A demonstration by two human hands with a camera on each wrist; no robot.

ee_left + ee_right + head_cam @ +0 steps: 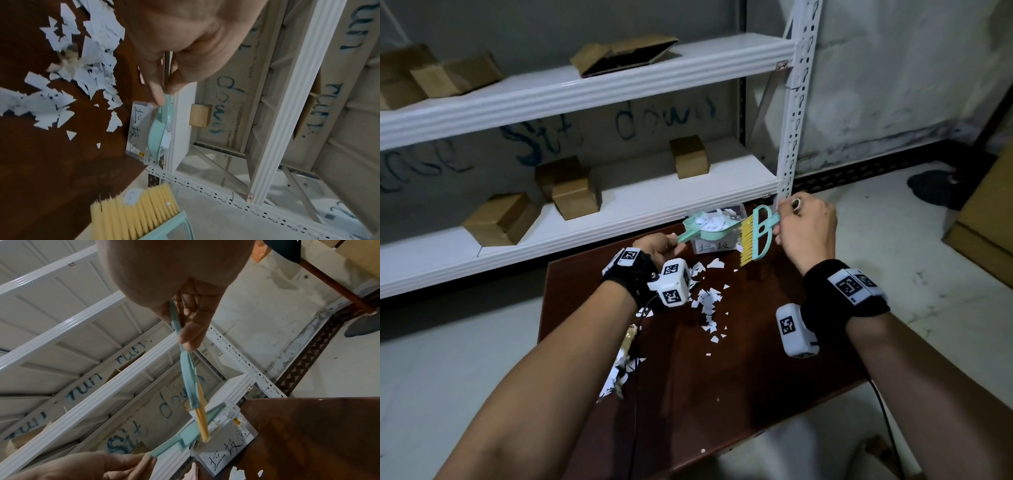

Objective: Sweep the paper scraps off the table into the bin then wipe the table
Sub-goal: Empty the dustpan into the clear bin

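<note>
My left hand (654, 247) grips a mint plastic dustpan (707, 229) of white paper scraps over the clear plastic bin (717, 245) at the dark brown desk's (739, 370) 12 o'clock edge; my right hand (806, 228) holds the mint yellow-bristled brush (753, 240). Many loose scraps (707, 299) remain; wiping looks unstarted.

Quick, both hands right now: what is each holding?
Left hand: grips the dustpan handle, pan over the bin.
Right hand: grips the brush handle.
</note>
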